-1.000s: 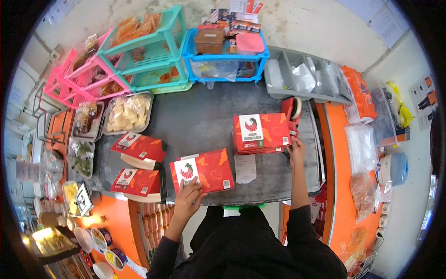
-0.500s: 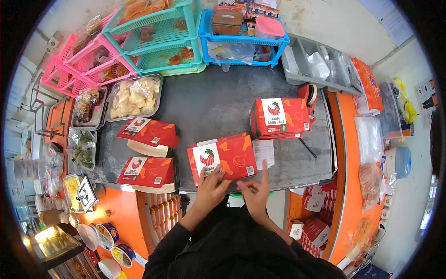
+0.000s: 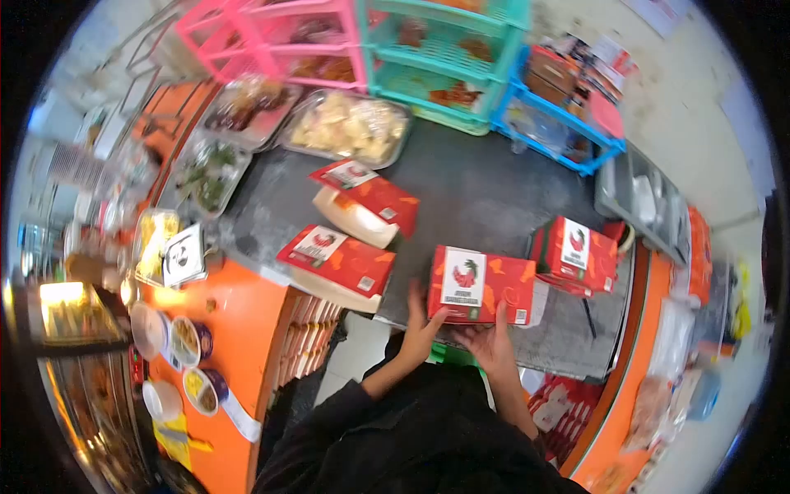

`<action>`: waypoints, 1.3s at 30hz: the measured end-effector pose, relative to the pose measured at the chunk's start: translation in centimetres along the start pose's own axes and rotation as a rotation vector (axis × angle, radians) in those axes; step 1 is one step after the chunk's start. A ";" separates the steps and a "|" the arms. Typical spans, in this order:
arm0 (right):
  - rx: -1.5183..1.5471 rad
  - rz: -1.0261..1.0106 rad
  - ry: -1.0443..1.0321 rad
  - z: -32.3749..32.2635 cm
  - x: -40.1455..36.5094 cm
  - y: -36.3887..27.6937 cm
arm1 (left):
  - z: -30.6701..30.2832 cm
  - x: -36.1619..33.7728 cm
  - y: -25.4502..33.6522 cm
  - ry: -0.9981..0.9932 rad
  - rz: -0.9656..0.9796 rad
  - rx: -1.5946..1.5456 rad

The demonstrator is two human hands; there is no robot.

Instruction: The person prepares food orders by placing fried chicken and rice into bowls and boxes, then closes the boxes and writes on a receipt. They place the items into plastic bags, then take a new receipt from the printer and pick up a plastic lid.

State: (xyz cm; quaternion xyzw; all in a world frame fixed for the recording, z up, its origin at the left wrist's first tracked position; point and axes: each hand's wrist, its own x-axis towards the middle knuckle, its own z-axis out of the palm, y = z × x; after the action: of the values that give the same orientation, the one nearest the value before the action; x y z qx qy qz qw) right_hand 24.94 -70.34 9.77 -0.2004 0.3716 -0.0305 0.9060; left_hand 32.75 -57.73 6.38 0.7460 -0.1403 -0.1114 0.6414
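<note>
A closed red cardboard food box point(image 3: 504, 284) with a white printed label lies at the counter's near edge. My left hand point(image 3: 421, 329) grips its near left corner, the fingers along the side and the thumb at the front. At the front right, my right hand point(image 3: 492, 346) holds the same box, its fingers partly hidden beneath the near edge. Right of it is a stack of similar red boxes point(image 3: 586, 255), and a paper slip point(image 3: 540, 303) shows between them. To the left stand two red boxes with open fronts, a nearer one point(image 3: 341, 259) and a farther one point(image 3: 378, 198).
Clear trays of pale pieces point(image 3: 341, 128) and green leaves point(image 3: 210, 181) line the counter's left. Behind are teal drawers point(image 3: 444, 66) and a blue rack point(image 3: 551, 123). A black pen-like stick point(image 3: 589, 319) lies at right. Tubs point(image 3: 206, 387) stand on the orange side counter.
The view has turned left, shifting everything rightward. My left hand has gone from the box's top to its left corner; my right hand has come from beside the box onto its front.
</note>
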 end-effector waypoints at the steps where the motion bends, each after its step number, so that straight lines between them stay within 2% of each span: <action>1: -0.034 0.028 -0.020 0.6 1.3 -0.1 | 0.5 0.6 -1.0 -0.124 -0.169 -0.318; 5: 0.054 -0.227 0.073 3.8 5.8 -2.3 | 1.8 6.4 0.3 -0.060 -0.159 -0.394; 7: 0.144 -0.224 -0.002 4.8 8.6 -4.1 | 3.2 9.3 -0.9 -0.013 -0.195 -0.356; 9: 0.098 -0.256 -0.025 5.1 11.6 -6.1 | 4.1 10.6 -0.3 0.117 -0.132 -0.327; 10: 0.110 -0.269 0.013 5.8 12.7 -6.8 | 3.6 10.3 0.2 0.098 -0.087 -0.324; 12: 0.187 -0.229 0.030 5.4 15.3 -8.9 | 2.5 7.9 1.6 0.039 0.013 -0.294; 13: 0.273 -0.133 0.055 4.8 17.0 -10.1 | 1.1 6.1 2.2 -0.046 0.021 -0.270; 14: 0.259 -0.132 0.040 5.5 16.7 -10.2 | -0.4 4.2 2.2 -0.130 0.031 -0.243; 17: 0.171 -0.112 0.047 7.6 13.7 -8.3 | -4.2 -2.2 -0.3 -0.200 -0.164 -0.369; 19: -0.205 -0.510 0.111 8.8 9.7 -3.1 | -6.0 -6.2 -3.6 -0.142 -0.211 -0.422; 20: -0.384 -0.510 0.101 7.4 8.8 -0.3 | -7.1 -8.2 -4.8 -0.082 -0.204 -0.398; 21: -0.561 -0.509 0.082 6.2 8.1 2.5 | -8.3 -10.0 -4.9 0.004 -0.285 -0.333; 22: -0.574 -0.469 0.044 7.1 6.7 5.1 | -8.7 -11.7 -5.7 0.119 -0.294 -0.313; 24: -0.995 -0.045 -0.068 9.0 3.7 8.9 | -9.6 -14.8 -5.6 0.295 -0.339 -0.281; 25: -1.005 -0.026 -0.098 9.6 4.2 9.7 | -10.0 -16.1 -4.0 0.330 -0.340 -0.272; 27: -0.867 0.293 0.025 10.4 7.4 11.0 | -10.5 -18.4 -1.5 0.467 -0.326 -0.319; 28: -0.862 0.295 0.012 10.0 9.0 11.4 | -10.5 -19.7 -1.2 0.514 -0.331 -0.339; 31: -0.830 0.134 -0.031 8.4 11.7 11.3 | -11.0 -24.1 -2.2 0.513 -0.308 -0.309; 33: -0.871 0.072 -0.016 8.0 11.8 9.4 | -11.3 -26.1 -2.2 0.588 -0.364 -0.308; 34: -0.881 0.101 -0.073 7.7 11.6 8.0 | -11.4 -27.0 -3.0 0.614 -0.357 -0.311; 36: -0.918 0.046 -0.065 7.7 11.4 5.4 | -11.9 -26.8 -3.8 0.597 -0.341 -0.312; 38: -0.986 0.069 -0.117 6.7 11.8 3.2 | -12.6 -25.8 -3.0 0.574 -0.487 -0.381; 39: -0.962 0.045 -0.091 6.6 11.3 2.7 | -13.1 -24.5 -2.7 0.531 -0.483 -0.377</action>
State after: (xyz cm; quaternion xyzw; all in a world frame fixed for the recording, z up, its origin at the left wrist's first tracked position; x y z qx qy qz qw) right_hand 37.39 -67.93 5.46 -0.5896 0.3079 0.1730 0.7264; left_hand 14.56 -36.64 5.40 0.6297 0.2325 -0.0861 0.7362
